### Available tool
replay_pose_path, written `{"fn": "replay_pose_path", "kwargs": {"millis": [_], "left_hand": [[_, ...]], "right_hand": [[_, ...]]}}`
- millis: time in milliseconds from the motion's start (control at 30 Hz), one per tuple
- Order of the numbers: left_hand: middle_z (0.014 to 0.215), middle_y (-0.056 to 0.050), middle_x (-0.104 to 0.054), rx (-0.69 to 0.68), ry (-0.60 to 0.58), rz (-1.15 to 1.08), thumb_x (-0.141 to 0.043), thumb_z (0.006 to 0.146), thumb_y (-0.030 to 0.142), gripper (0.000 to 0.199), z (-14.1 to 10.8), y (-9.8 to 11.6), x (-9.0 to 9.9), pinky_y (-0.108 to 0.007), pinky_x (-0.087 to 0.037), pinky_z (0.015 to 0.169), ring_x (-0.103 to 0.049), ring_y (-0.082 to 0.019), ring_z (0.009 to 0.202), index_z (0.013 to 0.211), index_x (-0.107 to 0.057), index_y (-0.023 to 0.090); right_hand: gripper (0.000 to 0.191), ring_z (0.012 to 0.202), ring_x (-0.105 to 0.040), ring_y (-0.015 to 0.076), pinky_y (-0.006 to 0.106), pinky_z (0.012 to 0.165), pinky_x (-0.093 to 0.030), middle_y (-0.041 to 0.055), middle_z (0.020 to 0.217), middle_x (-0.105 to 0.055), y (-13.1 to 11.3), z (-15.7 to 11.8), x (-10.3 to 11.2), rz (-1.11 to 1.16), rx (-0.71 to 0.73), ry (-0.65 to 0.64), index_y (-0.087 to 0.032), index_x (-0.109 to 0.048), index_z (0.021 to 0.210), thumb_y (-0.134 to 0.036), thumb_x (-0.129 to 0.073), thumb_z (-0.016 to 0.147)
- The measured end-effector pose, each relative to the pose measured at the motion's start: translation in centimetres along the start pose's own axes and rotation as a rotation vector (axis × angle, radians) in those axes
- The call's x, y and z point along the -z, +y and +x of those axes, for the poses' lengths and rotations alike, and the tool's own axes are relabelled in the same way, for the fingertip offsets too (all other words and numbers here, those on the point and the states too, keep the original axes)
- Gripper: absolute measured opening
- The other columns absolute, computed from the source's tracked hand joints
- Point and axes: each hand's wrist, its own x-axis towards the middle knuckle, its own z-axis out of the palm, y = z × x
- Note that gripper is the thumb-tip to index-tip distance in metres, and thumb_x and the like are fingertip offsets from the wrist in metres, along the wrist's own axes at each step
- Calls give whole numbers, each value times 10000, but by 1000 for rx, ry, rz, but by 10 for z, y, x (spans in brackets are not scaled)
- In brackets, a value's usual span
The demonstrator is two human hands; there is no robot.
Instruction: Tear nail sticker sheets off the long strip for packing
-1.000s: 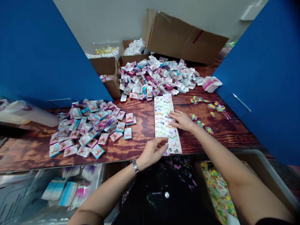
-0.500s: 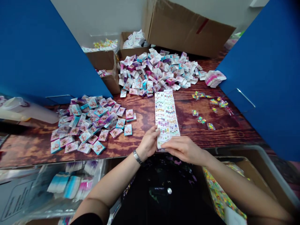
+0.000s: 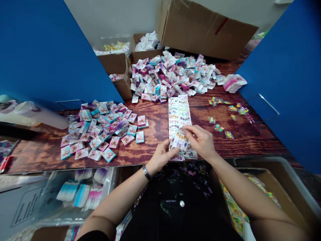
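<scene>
The left grip pinches the near end of a printed strip, the right grip its far edge, seemingly to steady it over sheets on the desk, laid straight ahead, likely for reach.

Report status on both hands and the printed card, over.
Left hand and right hand holding printed card. Printed strips underneath. Nothing visible blocking either hand.

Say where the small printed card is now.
In the head view, the small card is just right of centre, between the left hand and right hand, over the long printed sheets.
</scene>
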Motion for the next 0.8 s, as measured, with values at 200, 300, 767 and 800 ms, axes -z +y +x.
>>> {"fn": "replay_pose_path", "kwargs": {"millis": [200,300,767,800], "left_hand": [[780,-13,-657,18,163,-116,-770,701,357,319,6,4,-3,-227,-503,597,-597,-110,632,888,-624,144],[825,-23,-673,92,125,-325,-764,661,243,317,5,12,-4,-247,-522,631,-628,-128,663,930,-625,151],[899,-37,-656,3,5,-98,-787,728,327,345,-4,9,3,-271,-510,781,-631,-139,817,959,-602,149],[862,-28,-655,-14,24,-67,-782,733,333,329,-4,7,3,-263,-505,767,-627,-129,783,932,-598,147]], "right_hand": [[265,941,-654,186,329,862,-523,68,1032,-716,-12,-18,1,-181,344,-121,-192,-641,1159,-146,-558,912],[304,1030,-626,234,381,906,-506,83,1138,-694,-11,-30,-3,-348,450,-219,-195,-631,1203,-164,-572,907],[157,885,-629,163,304,805,-496,35,967,-675,-16,-24,-4,274,-131,-393,-217,-597,1068,-260,-491,961],[145,877,-627,159,295,793,-496,31,957,-668,-16,-25,-5,292,-150,-402,-216,-594,1054,-256,-490,959]]}}
